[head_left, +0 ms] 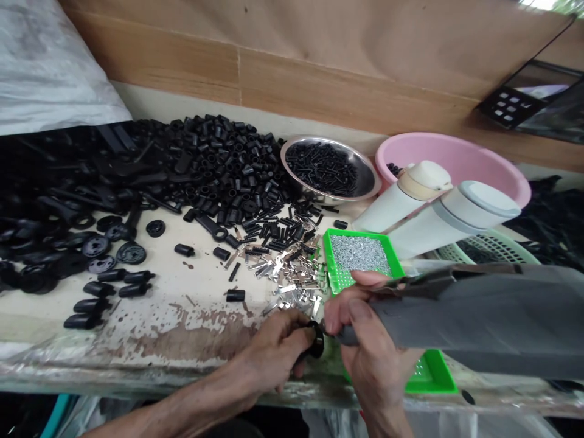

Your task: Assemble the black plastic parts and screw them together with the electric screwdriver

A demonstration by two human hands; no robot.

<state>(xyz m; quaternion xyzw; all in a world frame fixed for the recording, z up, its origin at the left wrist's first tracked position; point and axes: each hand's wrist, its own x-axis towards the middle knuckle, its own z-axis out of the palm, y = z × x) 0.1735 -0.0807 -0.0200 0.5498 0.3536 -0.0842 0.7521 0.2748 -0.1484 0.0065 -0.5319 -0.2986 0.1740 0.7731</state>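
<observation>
My left hand [278, 350] is closed round a round black part [316, 340] at the front edge of the table. Just right of it, my right hand [369, 340] grips the narrow end of a long grey tool [479, 316] that stretches off to the right. The tool's tip is close to the black part; whether they touch is hard to tell. Behind my hands lie small metal strips [296, 274] in a loose pile. A green basket [334, 277] of small silvery pieces sits beyond my right hand.
A large heap of black parts [228, 164] covers the back left. Behind the strips is a steel bowl [369, 182]. A pink basin [493, 164] and two white bottles [420, 228] stand back right. Another green tray [438, 371] is partly under the tool.
</observation>
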